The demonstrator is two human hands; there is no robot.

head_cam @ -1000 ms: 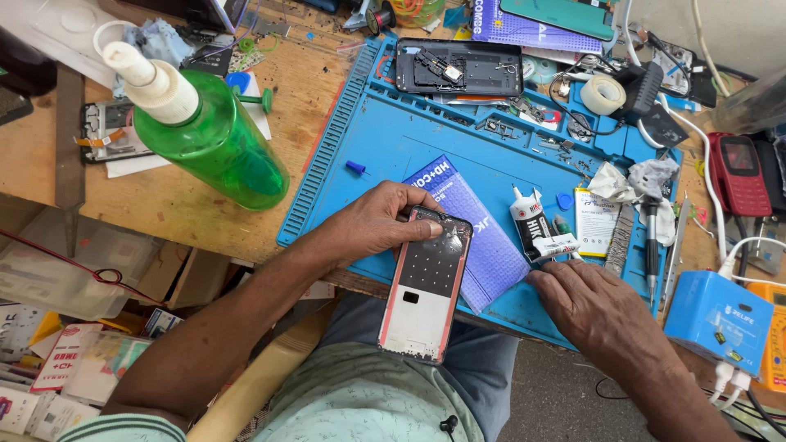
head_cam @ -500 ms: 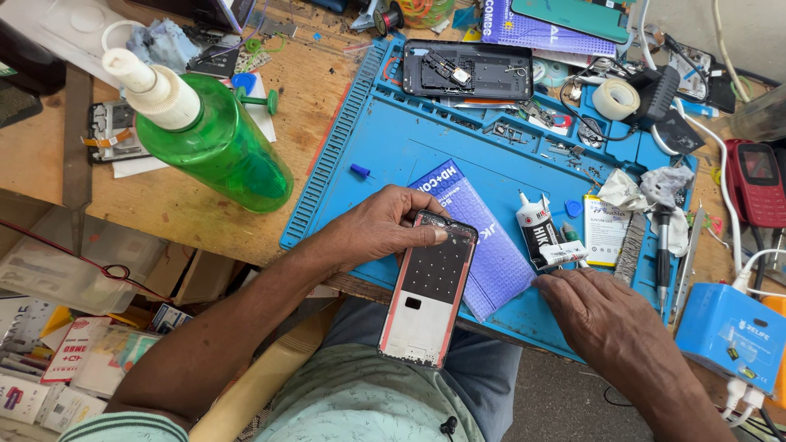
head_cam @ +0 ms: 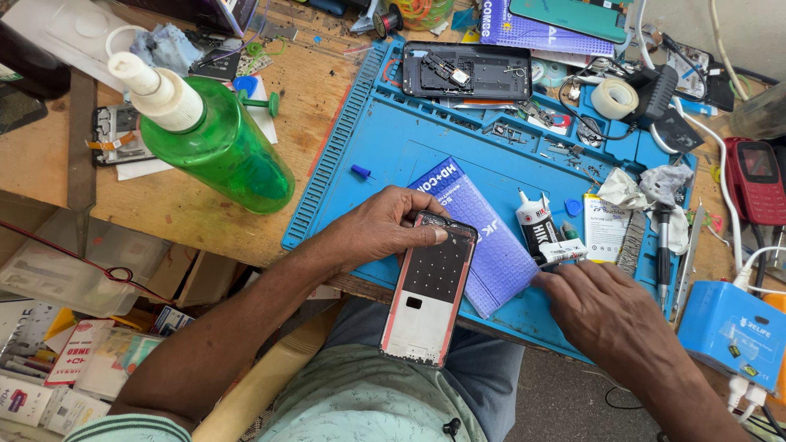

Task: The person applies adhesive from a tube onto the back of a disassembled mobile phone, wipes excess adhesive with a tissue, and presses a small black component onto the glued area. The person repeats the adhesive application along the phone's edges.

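My left hand [head_cam: 383, 229] grips the top end of a phone frame [head_cam: 427, 290], a pink-edged open shell with a dark upper panel and pale lower part, hanging over the front edge of a blue work mat [head_cam: 401, 147]. My right hand [head_cam: 610, 315] rests on the mat's front right, its fingertips on the tip of a small glue tube [head_cam: 540, 237] with a black and white label. A purple packet [head_cam: 483, 237] lies under the phone frame and between both hands.
A green spray bottle [head_cam: 217, 143] lies on the wooden bench at left. A second opened phone body [head_cam: 467, 72] sits at the mat's back. A tape roll [head_cam: 614, 98], crumpled tissue [head_cam: 647, 188], tools [head_cam: 663, 254], a red handset [head_cam: 757, 180] and a blue device [head_cam: 733, 331] crowd the right.
My right hand has slid a little forward and left, its fingertips now on the glue tube. The left hand keeps hold of the phone frame in about the same spot.
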